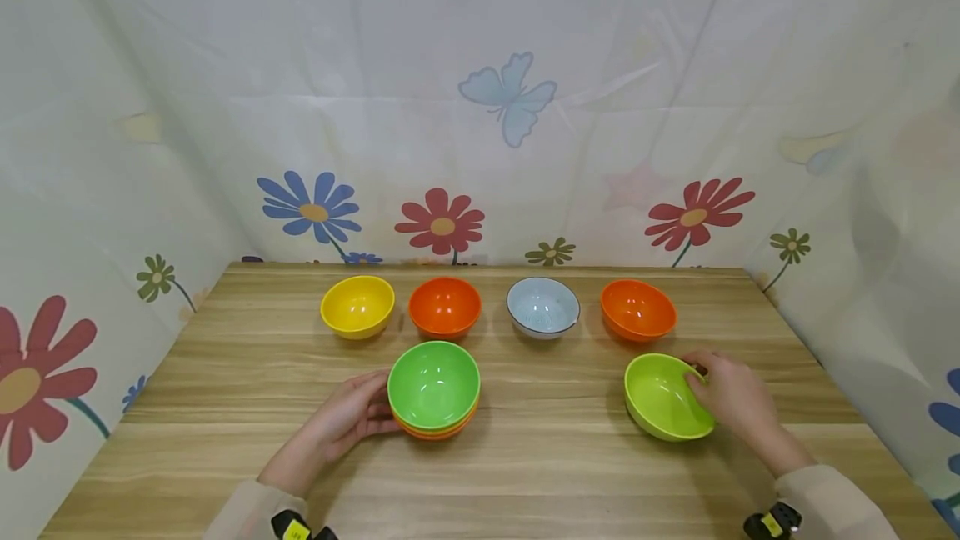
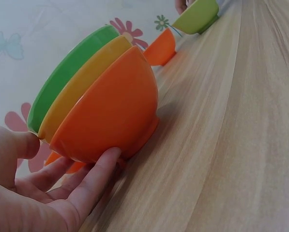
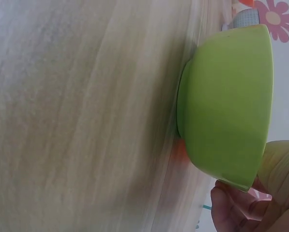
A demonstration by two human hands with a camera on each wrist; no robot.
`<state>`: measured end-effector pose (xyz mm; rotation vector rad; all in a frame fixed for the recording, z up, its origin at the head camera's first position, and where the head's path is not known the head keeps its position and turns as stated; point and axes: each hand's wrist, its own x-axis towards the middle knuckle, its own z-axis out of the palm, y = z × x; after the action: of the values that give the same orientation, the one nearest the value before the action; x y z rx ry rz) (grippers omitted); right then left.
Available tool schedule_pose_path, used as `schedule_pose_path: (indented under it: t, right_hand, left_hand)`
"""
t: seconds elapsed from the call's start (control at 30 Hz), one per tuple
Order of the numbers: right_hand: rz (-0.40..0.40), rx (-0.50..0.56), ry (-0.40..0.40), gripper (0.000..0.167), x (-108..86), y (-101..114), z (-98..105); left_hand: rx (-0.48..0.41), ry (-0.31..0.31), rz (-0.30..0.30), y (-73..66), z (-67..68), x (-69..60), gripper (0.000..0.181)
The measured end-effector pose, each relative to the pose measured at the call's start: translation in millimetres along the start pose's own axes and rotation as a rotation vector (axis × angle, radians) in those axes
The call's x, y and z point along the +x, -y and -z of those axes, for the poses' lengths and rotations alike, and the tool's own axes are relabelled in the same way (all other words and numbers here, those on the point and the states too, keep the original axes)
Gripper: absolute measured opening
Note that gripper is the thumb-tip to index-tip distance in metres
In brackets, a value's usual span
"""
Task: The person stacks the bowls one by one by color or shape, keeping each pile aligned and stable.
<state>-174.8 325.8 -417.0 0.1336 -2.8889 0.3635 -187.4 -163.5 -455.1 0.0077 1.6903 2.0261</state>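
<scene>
A stack of bowls, green (image 1: 433,386) (image 2: 71,72) on top, yellow (image 2: 86,79) between and orange (image 2: 110,106) at the bottom, stands left of centre in the head view. My left hand (image 1: 351,419) (image 2: 47,188) touches its left side, thumb near the rims and fairly straight fingers against the orange bowl. At the right, my right hand (image 1: 735,398) (image 3: 265,198) pinches the rim of a lime-green bowl (image 1: 666,402) (image 3: 226,101), thumb inside and fingers outside. Whether that bowl is slightly raised, I cannot tell.
Behind, a row of bowls runs along the wooden table (image 1: 525,473): yellow (image 1: 357,307), orange-red (image 1: 445,307), pale blue-white with a dark rim (image 1: 543,307) and orange (image 1: 637,311). A flowered cloth (image 1: 420,48) hangs beyond the table's back edge.
</scene>
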Motion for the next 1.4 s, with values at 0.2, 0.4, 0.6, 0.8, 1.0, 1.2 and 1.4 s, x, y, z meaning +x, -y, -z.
schedule_pose_path:
  t: [0.2,0.4,0.6,0.8,1.0,1.2,1.4]
  right_hand:
    - [-0.023,-0.003,-0.013,0.02,-2.3,1.0,0.3]
    - [-0.026,0.014,0.006,0.02,-2.9,-0.2,2.9]
    - [-0.05,0.034,0.051,0.02,-2.6,0.9,5.5]
    - [-0.05,0.064,0.076,0.019,-1.1,1.8,8.6]
    - [-0.068,0.096,0.105,0.02,0.6,1.1,10.7]
    - [-0.076,0.106,0.1,0.019,1.0,1.9,12.1]
    - [-0.086,0.114,0.106,0.02,-0.1,1.4,12.1]
  left_hand:
    - [-0.001,-0.005,0.003,0.1,0.1,0.1,0.049]
    - [-0.003,0.001,0.003,-0.4,0.1,-0.6,0.05]
    - [-0.006,0.004,0.008,-1.5,-0.4,-1.5,0.05]
    - [-0.012,0.014,0.001,-2.4,-0.2,-1.1,0.05]
    - [-0.013,0.021,0.0,-2.3,0.7,-0.3,0.05]
    - [-0.009,0.025,-0.001,-2.6,1.2,-0.6,0.051]
    - [-0.012,0.023,0.01,-2.8,0.2,-1.8,0.052]
